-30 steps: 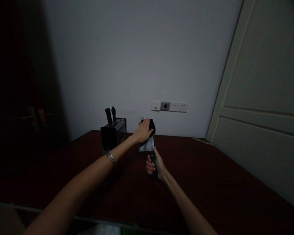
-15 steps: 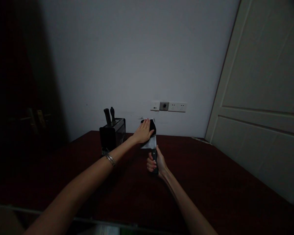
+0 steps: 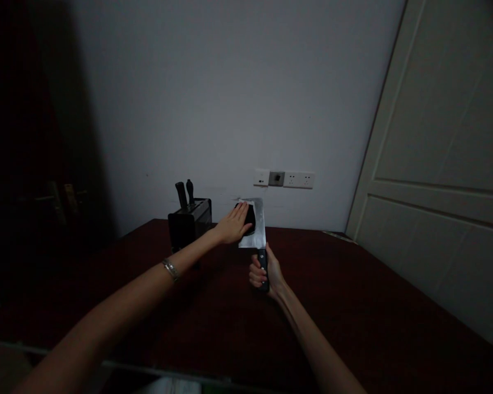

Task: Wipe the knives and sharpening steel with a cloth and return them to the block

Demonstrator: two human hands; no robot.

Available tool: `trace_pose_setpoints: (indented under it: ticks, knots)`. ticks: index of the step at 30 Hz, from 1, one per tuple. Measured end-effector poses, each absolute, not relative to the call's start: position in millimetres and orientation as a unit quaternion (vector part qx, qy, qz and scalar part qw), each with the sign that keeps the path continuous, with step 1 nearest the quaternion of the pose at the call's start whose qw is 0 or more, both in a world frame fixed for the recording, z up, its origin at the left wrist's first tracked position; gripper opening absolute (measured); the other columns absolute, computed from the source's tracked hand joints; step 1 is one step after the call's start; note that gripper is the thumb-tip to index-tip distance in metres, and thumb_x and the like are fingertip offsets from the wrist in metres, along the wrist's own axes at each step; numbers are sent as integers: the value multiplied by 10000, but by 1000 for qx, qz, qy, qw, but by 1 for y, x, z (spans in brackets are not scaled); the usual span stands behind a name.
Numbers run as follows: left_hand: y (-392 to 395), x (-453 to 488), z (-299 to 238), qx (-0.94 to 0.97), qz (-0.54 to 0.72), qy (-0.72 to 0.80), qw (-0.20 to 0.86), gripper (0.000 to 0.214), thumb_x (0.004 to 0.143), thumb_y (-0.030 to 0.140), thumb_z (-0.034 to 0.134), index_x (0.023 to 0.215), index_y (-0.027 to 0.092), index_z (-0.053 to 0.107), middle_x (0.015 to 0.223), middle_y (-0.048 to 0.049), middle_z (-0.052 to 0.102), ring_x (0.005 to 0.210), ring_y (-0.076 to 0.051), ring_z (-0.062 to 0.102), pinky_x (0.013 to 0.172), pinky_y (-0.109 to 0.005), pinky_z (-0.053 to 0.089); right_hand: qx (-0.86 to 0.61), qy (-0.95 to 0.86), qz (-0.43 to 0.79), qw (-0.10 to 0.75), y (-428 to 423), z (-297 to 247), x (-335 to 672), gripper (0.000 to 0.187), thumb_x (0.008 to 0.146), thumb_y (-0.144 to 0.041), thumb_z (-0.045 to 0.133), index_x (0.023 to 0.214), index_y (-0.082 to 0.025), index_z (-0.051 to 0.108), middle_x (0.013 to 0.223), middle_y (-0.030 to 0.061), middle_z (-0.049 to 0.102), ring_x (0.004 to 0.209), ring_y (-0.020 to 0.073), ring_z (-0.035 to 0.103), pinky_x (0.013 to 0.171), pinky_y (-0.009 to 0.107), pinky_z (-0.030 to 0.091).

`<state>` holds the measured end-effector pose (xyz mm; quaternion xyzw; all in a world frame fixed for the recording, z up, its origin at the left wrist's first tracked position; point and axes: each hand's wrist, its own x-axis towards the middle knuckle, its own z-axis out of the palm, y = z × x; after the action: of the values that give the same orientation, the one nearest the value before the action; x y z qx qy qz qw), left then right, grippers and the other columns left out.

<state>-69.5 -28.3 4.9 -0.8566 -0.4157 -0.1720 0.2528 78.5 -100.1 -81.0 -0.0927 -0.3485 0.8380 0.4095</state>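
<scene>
A cleaver with a broad silver blade stands upright above the table, its black handle pointing down. My right hand is wrapped round that handle. Flat against the left part of the blade lies a dark piece that looks like a black cloth; its exact kind cannot be made out. My left hand lies over this piece with fingers stretched out, pressing it to the blade and hiding part of it. A metal band circles the left wrist.
Left of the hands, a black knife block stands on the dark red table, with two black handles sticking up. Wall sockets sit on the white wall behind. A pale door rises at the right.
My left hand and the black piece have slid left across the blade, baring more of its right side. My right hand still grips the handle, shifted slightly right in view.
</scene>
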Motion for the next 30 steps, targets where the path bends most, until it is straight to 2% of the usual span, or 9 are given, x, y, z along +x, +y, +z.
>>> trace_pose_setpoints:
  ticks: [7,15,19,21,26,30]
  knots:
    - [-55,-71,-12,-890,-142,-325,286,642,909,449,208,1395,39,110,1470,-157,83,1354,-212,-4,1093,-351,128,-87,-349,832,422,-101,-75,85,642,805,-692,171,465,-182,362,307,-88,241,262,33,126,291,161,162]
    - [-28,-87,13,-880,-156,-354,275,641,902,442,244,1410,85,84,1479,-121,82,1360,-200,5,1096,-357,112,-111,-377,834,386,-98,-75,86,642,792,-706,188,461,-183,357,309,-84,262,256,34,150,291,162,185]
    - [-26,-87,23,-879,-164,-344,286,602,878,391,345,1402,155,167,1489,-96,44,1356,-250,-46,1088,-435,73,-121,-371,842,372,-94,-74,90,651,801,-697,151,461,-186,366,305,-81,260,258,36,140,284,163,192]
    - [-31,-83,25,-875,-179,-350,281,578,851,324,404,1386,198,227,1491,-89,29,1352,-290,3,1075,-477,86,-108,-362,849,369,-93,-74,90,656,808,-689,133,457,-186,367,304,-81,252,259,36,129,280,164,192]
    - [-48,-65,24,-899,-187,-343,197,602,776,147,424,1353,284,319,1410,-72,266,1254,-280,278,1014,-458,261,-64,-338,863,371,-94,-74,89,661,813,-680,122,463,-181,377,313,-82,237,264,38,125,279,164,186]
    - [-55,-53,25,-931,-205,-285,98,516,745,64,376,1194,267,529,1313,-33,402,1209,-203,334,1000,-385,311,-43,-323,868,374,-96,-73,89,665,818,-672,103,471,-180,385,319,-82,233,267,36,117,277,159,179]
